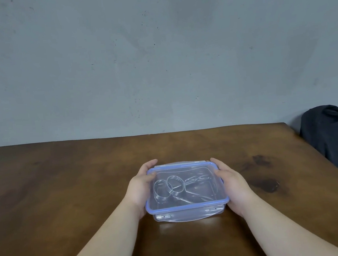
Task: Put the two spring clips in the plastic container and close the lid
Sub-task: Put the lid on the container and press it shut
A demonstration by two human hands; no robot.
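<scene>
A clear plastic container (187, 213) stands on the brown wooden table, near its front middle. Its clear lid (197, 171) with a blue rim lies flat on top. Through the lid I see two metal spring clips (176, 188) with round wire coils lying inside, side by side. My left hand (142, 189) presses against the container's left side, fingers curled round the far left corner. My right hand (232, 183) holds the right side the same way. The near and far lid flaps stick out flat from the rim.
The wooden table (66, 189) runs wide to the left and right, with dark stains to the right of the container. A black bag or cloth (334, 140) lies past the table's right edge. A grey wall rises behind the table.
</scene>
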